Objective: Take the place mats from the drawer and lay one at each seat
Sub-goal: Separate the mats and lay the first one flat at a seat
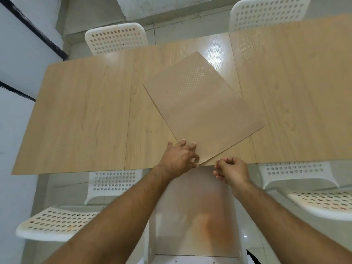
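Observation:
A stack of tan place mats lies slantwise across the middle of the wooden table, its near corner at the table's front edge. My left hand rests on that corner with three fingers flat on the top mat, while thumb and forefinger pinch the slightly lifted corner tip. My right hand hovers just right of the corner at the table edge, its fingers curled with nothing visible in them. Under the table edge the white drawer stands pulled out towards me, with no mats visible inside.
White perforated chairs stand around the table: two on the far side, and two on the near side at left and right. A grey wall runs along the left.

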The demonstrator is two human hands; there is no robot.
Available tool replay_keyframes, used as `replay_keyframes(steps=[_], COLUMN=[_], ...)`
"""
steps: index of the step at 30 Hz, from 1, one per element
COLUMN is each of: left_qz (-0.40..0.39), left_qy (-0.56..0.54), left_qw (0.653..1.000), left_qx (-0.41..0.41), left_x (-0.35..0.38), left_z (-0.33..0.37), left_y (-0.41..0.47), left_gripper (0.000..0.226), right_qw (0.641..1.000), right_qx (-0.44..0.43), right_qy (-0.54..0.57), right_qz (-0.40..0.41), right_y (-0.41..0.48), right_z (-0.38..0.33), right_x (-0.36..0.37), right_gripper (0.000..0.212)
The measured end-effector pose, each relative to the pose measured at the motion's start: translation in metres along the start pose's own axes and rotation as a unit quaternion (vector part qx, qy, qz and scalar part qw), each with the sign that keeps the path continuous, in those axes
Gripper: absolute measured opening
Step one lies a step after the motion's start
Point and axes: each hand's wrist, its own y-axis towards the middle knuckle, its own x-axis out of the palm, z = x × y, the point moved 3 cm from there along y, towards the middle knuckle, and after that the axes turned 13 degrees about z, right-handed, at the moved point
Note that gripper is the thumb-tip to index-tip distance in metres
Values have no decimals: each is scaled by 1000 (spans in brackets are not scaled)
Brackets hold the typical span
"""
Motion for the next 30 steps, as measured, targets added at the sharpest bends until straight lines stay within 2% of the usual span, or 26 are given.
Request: replay_keyframes(steps=[9,11,13,15,17,20,25,27,30], left_qz=[19,81,184,259,289,306,293,293,264], left_qy=[-51,-80,-123,-148,-165,-167,-159,-190,-242], left_qw=[998,993,974,953,943,937,941,937,925], left_qx=[-24,-29,-50,-48,-30,19,51,10,-128], left_x=[1,0,-4,-7,-7,-7,-13,-19,-27], left_z=[-2,1,6,14,25,39,46,40,20], left_y=[1,-2,-8,-15,-22,-30,-31,-27,-17], left_gripper=[31,28,25,26,24,19,19,28,57], right_qw=[997,995,992,983,962,943,963,970,967], right_qx=[21,43,75,109,147,184,149,119,83], right_qy=[-27,-24,7,74,174,246,216,211,242], right_qz=[-64,-84,-105,-129,-149,-126,-61,-32,-12], right_y=[-12,-15,-18,-17,-15,-4,22,22,15], right_z=[-2,-7,-16,-26,-39,-60,-65,-65,-69], right_x=[8,9,10,13,16,23,25,20,13], right_gripper=[11,21,32,35,35,32,32,24,22])
